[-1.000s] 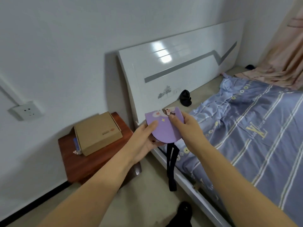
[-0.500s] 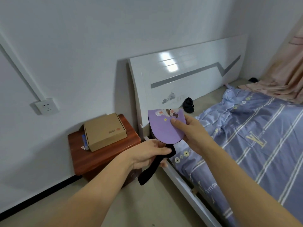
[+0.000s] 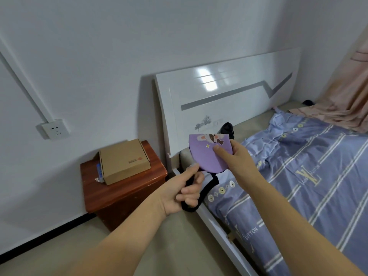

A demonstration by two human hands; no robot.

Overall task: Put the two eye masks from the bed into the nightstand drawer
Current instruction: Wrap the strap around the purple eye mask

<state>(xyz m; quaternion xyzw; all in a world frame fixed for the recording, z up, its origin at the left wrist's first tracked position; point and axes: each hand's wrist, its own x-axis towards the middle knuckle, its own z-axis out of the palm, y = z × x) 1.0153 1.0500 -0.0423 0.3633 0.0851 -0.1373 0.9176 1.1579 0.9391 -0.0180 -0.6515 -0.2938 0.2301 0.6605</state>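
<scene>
A purple eye mask (image 3: 205, 154), folded in half with a cartoon figure near its top edge, is held up over the bed's edge. My right hand (image 3: 237, 156) pinches it, thumb on the front. The mask's black strap (image 3: 207, 188) loops down and my left hand (image 3: 183, 194) is closed around it. A second, black item (image 3: 228, 129), possibly the other mask, lies on the mattress by the headboard. The reddish-brown nightstand (image 3: 123, 188) stands left of the bed; its drawer front is not visible from here.
A cardboard box (image 3: 124, 161) covers most of the nightstand top, with a small blue item beside it. The white headboard (image 3: 229, 96) leans at the wall. A purple striped quilt (image 3: 310, 176) covers the bed, pink cloth lies at the far right. A wall socket (image 3: 54, 128) sits left.
My left hand dropped from the mask's edge to the hanging strap and has gathered it into a loop. The view has shifted, so the bed and nightstand sit further right.
</scene>
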